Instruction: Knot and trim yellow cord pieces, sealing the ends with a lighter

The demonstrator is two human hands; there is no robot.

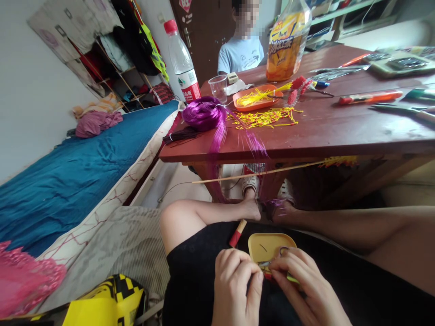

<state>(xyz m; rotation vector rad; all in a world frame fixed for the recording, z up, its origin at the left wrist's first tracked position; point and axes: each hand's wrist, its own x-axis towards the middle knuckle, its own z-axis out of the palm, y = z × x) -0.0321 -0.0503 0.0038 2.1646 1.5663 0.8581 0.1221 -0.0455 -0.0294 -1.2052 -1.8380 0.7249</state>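
Observation:
My left hand [236, 278] and my right hand [301, 278] meet over my lap, fingertips pinched close together. Between them shows a tiny yellow and red piece [267, 273], too small to name and partly covered by the fingers. Just beyond the hands, a shallow yellow tray [256, 240] lies on the black cloth over my lap, with a short dark strand in it. A metal ring like a scissors handle [283, 250] shows beside my right index finger; whether that hand holds it I cannot tell. A small red tube with a tan end [238, 233] lies left of the tray.
On the red-brown table [340, 136] are a purple thread bundle [204, 113], yellow knotted cords [261, 118], an orange dish [238, 105], bottles, pliers [408, 108] and an orange cutter [370, 97]. A stick [251, 175] juts below its edge. Another person sits opposite; a bed [84, 149] stands left.

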